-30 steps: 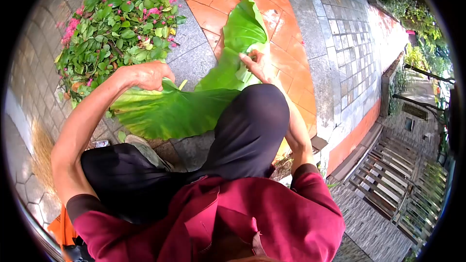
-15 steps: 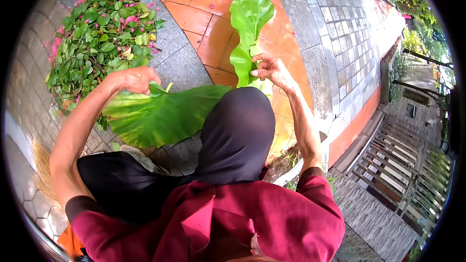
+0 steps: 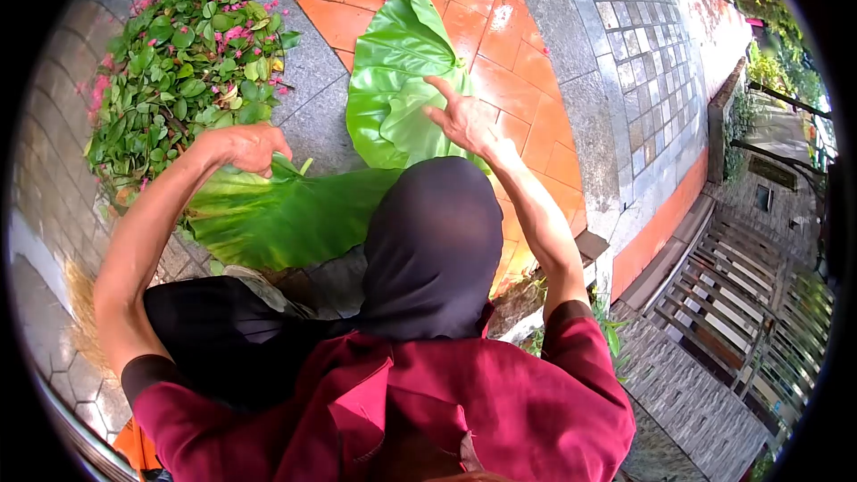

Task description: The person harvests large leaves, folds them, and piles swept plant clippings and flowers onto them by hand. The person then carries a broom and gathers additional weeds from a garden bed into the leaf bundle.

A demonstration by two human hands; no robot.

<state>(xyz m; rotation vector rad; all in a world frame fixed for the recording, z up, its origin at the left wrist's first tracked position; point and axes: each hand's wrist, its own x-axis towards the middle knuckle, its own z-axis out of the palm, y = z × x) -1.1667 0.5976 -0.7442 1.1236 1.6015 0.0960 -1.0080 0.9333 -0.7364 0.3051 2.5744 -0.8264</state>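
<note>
Closed around the edge of a large, partly yellowed elephant-ear leaf (image 3: 286, 223) near its cut stalk, my left hand (image 3: 248, 148) holds it low, in front of my knees. A second broad, bright green leaf (image 3: 397, 80) lies spread on the orange tiles, with a paler leaf layer (image 3: 418, 120) on top. My right hand (image 3: 466, 120) is over its right edge, index finger stretched out and thumb apart, holding nothing. Whether those fingertips touch the leaf I cannot tell. My knee in dark cloth (image 3: 433, 250) hides part of both leaves.
A heap of green leaves and pink flowers (image 3: 192, 71) lies on the paving to the left. Orange tiles (image 3: 518, 45) and a grey stone border (image 3: 580, 125) run ahead. Straw bristles (image 3: 82, 303) stand at far left. A slatted bench (image 3: 714, 312) is at right.
The bright green leaf has gone from narrow and folded to spread wide, its body now further left. My right hand has let go of it and moved slightly left, fingers opening. My left hand stays.
</note>
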